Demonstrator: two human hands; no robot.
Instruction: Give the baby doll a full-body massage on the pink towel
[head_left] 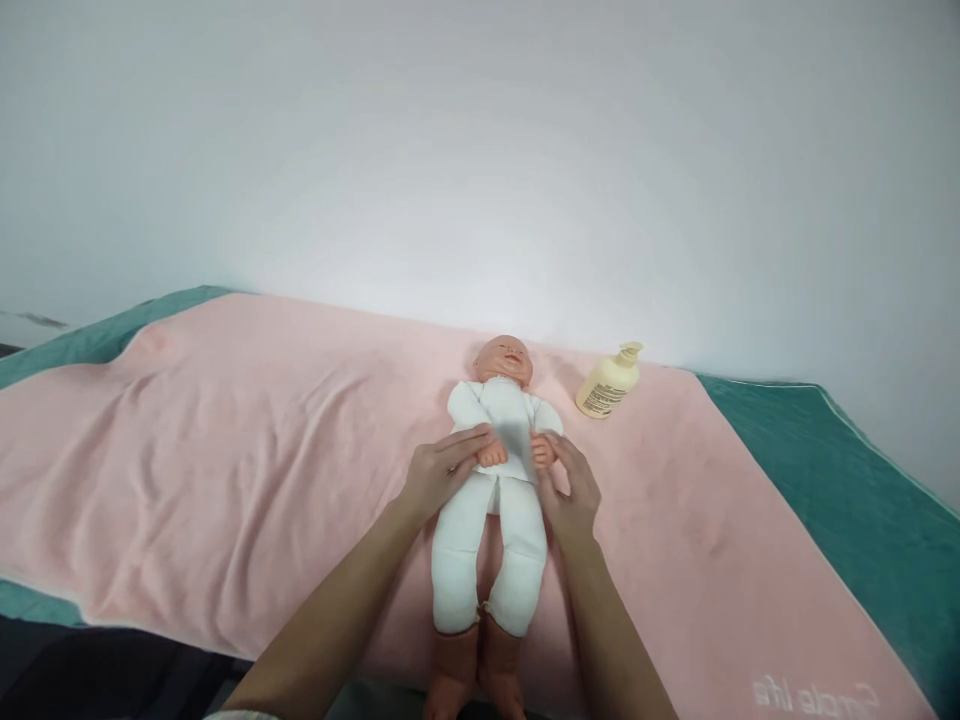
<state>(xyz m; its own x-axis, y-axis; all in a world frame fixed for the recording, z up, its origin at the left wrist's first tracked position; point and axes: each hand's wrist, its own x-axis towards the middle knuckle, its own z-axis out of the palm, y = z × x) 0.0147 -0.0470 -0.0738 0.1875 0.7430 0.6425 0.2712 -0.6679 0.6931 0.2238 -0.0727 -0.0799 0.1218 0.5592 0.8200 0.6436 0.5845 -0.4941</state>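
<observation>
A baby doll [512,415] with a white cloth body lies on its back on a pink blanket [300,420], its head toward the wall and its feet toward me. My left hand [448,465] has its fingers closed on the doll's arm at the left, by the small fist. On the other side, my right hand [571,487] grips the doll's other arm near its fist between thumb and fingers. Both doll fists rest over the lower part of its torso. The doll's feet are at the bottom edge of the view.
A pale yellow pump bottle [609,382] stands on the blanket to the right of the doll's head. Green cloth [862,480] shows beyond the blanket at both sides. A plain pale wall [480,150] rises behind.
</observation>
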